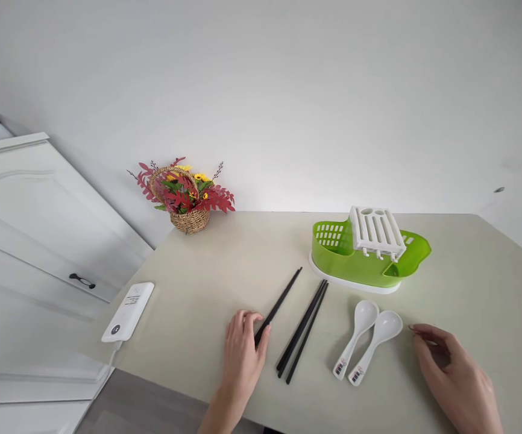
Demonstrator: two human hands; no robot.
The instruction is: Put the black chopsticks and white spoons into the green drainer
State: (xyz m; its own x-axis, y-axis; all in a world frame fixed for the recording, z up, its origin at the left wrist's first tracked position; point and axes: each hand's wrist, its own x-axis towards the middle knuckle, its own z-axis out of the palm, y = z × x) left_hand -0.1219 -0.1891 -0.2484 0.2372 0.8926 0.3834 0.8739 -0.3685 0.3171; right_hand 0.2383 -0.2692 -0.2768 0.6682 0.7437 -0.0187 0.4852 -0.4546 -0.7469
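Observation:
My left hand (243,346) has its thumb and fingers closed around the lower end of black chopsticks (283,296), which lie slanted on the table. To their right is another group of black chopsticks (304,331), side by side and untouched. Two white spoons (374,342) rest next to each other, bowls pointing away and printed marks on their handles. My right hand (453,367) is beside the right spoon, loosely curled, with nothing visible in it. Behind the spoons stands a green utensil basket (355,268) with a white slotted rack (376,232) on top.
A wicker basket of artificial flowers (191,220) stands at the back left against the wall. On the left table edge lies a white device (128,312) with a cable (110,364). White cabinets (30,271) are beyond that edge.

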